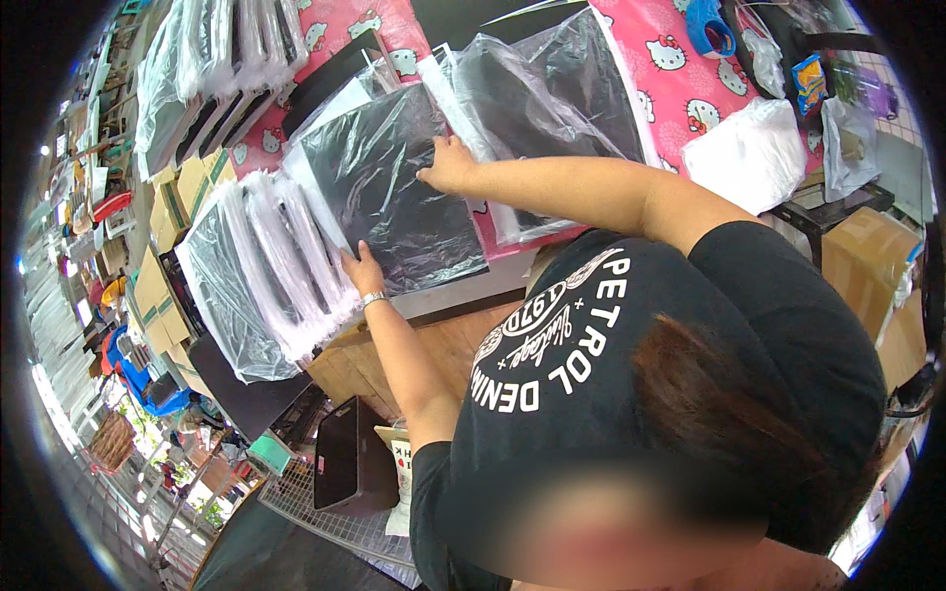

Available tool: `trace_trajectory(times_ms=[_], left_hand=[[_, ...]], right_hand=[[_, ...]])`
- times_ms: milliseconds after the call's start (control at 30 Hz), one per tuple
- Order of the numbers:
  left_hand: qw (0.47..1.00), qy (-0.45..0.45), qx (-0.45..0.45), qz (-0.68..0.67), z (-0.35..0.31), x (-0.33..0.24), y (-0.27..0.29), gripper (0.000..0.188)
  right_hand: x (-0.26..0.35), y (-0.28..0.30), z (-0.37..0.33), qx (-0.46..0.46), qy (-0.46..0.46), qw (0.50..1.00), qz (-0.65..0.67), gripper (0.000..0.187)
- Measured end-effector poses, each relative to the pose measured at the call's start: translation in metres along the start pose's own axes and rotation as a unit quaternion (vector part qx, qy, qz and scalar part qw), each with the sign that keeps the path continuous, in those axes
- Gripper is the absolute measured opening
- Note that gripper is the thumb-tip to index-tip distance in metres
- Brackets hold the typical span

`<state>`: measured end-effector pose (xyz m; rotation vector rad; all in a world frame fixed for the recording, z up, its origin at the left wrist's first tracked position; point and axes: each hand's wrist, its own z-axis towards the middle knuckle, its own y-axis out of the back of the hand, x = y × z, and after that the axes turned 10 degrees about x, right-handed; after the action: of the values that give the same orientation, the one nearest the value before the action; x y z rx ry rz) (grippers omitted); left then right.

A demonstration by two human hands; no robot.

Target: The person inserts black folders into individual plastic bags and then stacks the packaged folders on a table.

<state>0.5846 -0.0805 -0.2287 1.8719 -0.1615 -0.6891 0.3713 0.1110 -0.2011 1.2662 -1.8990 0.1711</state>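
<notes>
A flat black panel (pixel 379 163) in a clear plastic bag lies tilted across the front of the table. My left hand (pixel 366 273), with a bracelet at the wrist, grips its lower left edge. The fingers of my right hand (pixel 451 165) are curled over its right edge, near the top. To the right, partly under my right forearm, are more bagged black panels (pixel 537 94). A stack of bagged panels (pixel 261 266) stands beside my left hand, its plastic ends bunched in white folds.
Another stack of bagged panels (pixel 212 74) stands at the far left. The table has a pink patterned cover (pixel 680 54). At right are white plastic bags (pixel 749 153), a blue tape roll (pixel 709 28) and a cardboard box (pixel 872 261). Below the table stands a dark bin (pixel 355 463).
</notes>
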Motion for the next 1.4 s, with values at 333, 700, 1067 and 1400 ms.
trace_trajectory(times_ms=[333,700,1067,1400], left_hand=[[0.958,0.155,0.098,-0.220,-0.069,0.025,-0.006,0.065],[0.963,-0.076,0.076,-0.248,-0.080,-0.187,-0.013,0.052],[0.775,-0.136,0.304,-0.538,-0.063,-0.306,-0.038,0.038],[0.797,-0.191,0.409,-0.401,0.005,-0.283,-0.070,0.033]], right_hand=[[-0.011,0.010,-0.041,0.113,0.004,0.990,0.080,0.071],[-0.101,0.150,-0.119,-0.163,0.234,0.953,0.097,0.045],[-0.112,0.324,-0.143,-0.037,0.384,0.923,0.007,0.044],[-0.182,0.264,-0.052,-0.285,0.379,0.832,-0.288,0.019]])
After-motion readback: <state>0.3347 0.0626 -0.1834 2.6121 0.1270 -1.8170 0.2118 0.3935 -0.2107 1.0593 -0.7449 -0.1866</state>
